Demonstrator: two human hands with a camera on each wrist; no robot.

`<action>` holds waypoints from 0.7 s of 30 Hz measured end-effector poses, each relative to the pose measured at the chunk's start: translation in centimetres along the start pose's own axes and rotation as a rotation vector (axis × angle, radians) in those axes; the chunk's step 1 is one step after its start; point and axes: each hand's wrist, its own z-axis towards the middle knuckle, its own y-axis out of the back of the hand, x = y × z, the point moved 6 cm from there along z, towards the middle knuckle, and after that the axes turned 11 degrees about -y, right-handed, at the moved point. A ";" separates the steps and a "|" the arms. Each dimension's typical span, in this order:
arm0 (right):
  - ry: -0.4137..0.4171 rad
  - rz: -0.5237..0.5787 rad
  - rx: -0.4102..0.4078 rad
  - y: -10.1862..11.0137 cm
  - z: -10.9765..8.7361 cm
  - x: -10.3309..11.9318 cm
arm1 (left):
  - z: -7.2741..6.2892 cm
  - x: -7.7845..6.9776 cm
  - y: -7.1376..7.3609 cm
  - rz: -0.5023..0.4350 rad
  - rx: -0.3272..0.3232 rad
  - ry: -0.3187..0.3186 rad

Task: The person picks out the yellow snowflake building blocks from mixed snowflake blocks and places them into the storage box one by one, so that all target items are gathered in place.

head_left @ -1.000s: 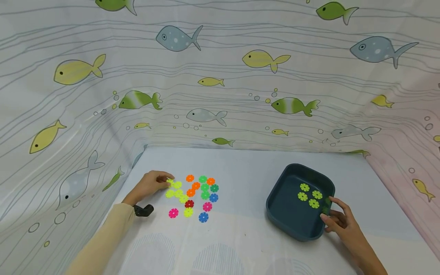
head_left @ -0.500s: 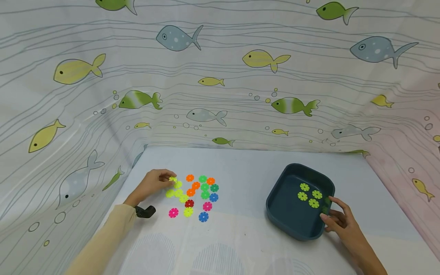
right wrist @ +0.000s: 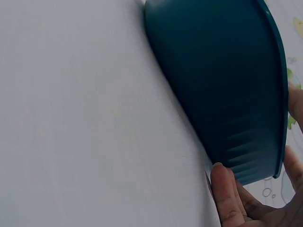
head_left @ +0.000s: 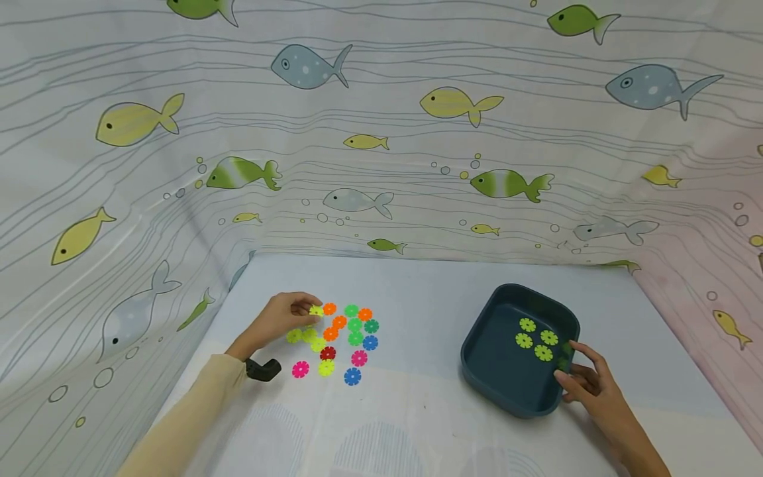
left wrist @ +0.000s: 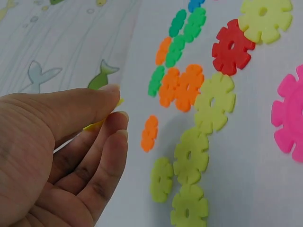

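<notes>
Between thumb and fingertips, my left hand (head_left: 283,317) pinches a yellow interlocking toy disc (head_left: 316,310), notched like a flower. In the left wrist view only slivers of that yellow disc (left wrist: 94,125) show behind the thumb. Just beneath the hand, more yellow discs (head_left: 294,336) lie on the table beside orange discs (head_left: 339,322). At the right, my right hand (head_left: 596,384) holds the near right rim of a dark teal plastic basin (head_left: 497,364). Several yellow discs (head_left: 524,340) lie flat inside it. The right wrist view shows fingertips (right wrist: 222,182) against the basin's outer wall (right wrist: 222,85).
Green discs (head_left: 355,324), blue discs (head_left: 352,376), pink discs (head_left: 301,369) and a red disc (head_left: 328,353) lie around the yellow ones on the white table (head_left: 417,424). Fish-printed sheeting (head_left: 405,179) rises behind and at both sides.
My left hand has lifted the yellow disc off the left side of the group and carried it a little to the right. The right hand and basin stay put.
</notes>
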 end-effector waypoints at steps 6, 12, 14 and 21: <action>0.000 0.002 0.000 0.0 0.0 -0.1 | 0.3 -1.4 -0.8 -0.008 0.010 -0.010; 0.005 0.001 -0.004 0.0 0.0 0.0 | 0.8 -2.2 -1.6 -0.030 0.029 -0.030; 0.009 0.000 -0.006 0.0 -0.1 0.1 | 1.0 -2.4 -1.8 -0.043 0.036 -0.036; 0.027 -0.022 -0.008 0.0 -0.2 0.1 | 1.5 -2.9 -2.4 -0.084 0.052 -0.077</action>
